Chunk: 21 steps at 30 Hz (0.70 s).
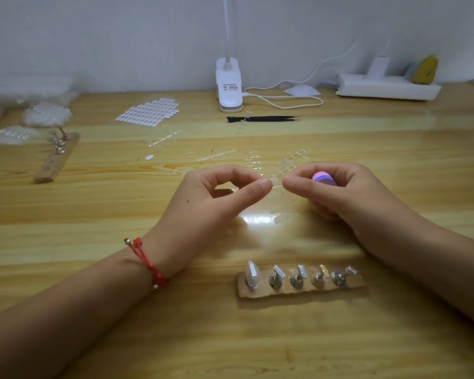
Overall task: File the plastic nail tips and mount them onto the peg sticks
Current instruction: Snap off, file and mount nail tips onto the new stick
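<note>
Left hand (216,192) and right hand (337,192) pinch a nail-tip strip (277,185) between them over the surface (93,214).

From my station I see the left grip clamped thumb to forefinger on one end of the clear strip. The right grip is clamped on the other end, its curled fingers also holding a pink and purple file block (322,178). Nearer me lies a wooden peg holder (298,291) with five metal pegs, the leftmost carrying what looks like a nail tip (252,273). Black tweezers (263,119) lie farther back.
</note>
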Motion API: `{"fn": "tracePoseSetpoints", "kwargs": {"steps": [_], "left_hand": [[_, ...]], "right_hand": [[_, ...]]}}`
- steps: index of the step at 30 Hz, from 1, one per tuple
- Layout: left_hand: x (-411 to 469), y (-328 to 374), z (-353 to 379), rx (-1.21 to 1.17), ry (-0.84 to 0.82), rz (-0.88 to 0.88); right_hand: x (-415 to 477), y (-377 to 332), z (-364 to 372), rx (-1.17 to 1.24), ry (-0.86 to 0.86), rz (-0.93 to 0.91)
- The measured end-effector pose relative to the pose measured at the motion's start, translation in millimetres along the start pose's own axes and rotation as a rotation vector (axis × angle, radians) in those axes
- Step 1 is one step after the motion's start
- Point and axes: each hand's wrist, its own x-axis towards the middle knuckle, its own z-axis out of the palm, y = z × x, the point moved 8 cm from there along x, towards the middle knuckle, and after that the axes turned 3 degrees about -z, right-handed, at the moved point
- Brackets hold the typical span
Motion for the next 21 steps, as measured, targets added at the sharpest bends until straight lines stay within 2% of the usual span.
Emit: {"fn": "tracePoseSetpoints", "kwargs": {"steps": [5, 15, 21], "left_hand": [[3, -4, -2, -0.017, -0.017, -0.020], [1, -5, 11, 0.020, -0.276, -0.013], [0, -5, 13, 0.019, -0.278, 0.006]], "right_hand": [[2, 2, 3, -0.028, -0.070, 0.007], [0, 7, 12, -0.061, -0.325, 0.072], [-1, 4, 14, -0.062, -0.340, 0.061]]}}
